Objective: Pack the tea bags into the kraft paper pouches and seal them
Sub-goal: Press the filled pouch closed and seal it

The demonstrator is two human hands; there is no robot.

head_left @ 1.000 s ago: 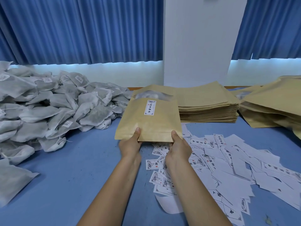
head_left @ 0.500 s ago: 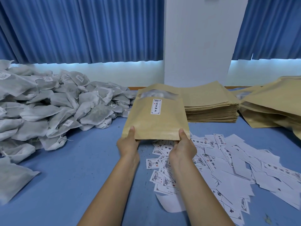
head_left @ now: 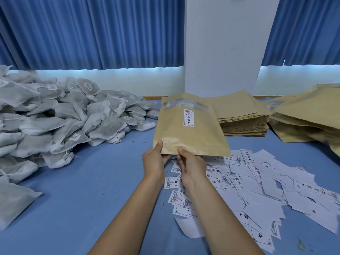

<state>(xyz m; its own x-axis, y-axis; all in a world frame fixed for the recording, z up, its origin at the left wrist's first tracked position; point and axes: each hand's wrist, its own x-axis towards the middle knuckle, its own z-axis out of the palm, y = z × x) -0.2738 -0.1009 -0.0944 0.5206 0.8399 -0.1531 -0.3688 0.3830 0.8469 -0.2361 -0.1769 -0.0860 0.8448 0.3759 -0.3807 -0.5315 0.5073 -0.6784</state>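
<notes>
Above the table [head_left: 88,184]: kraft paper pouch [head_left: 189,138];
Left hand [head_left: 154,162]: fingers [head_left: 159,145] pinching its near edge;
Right hand [head_left: 193,167]: fingers pinching it too

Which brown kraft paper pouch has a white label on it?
The kraft pouch held by the left hand and right hand; the stacked pouches behind show no label.

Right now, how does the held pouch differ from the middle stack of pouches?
The held pouch is tilted off the table, gripped at its near edge by the left hand and right hand; the stack lies flat. The held pouch bears a white label; the stack's top pouch shows none. Both are kraft paper.
</notes>
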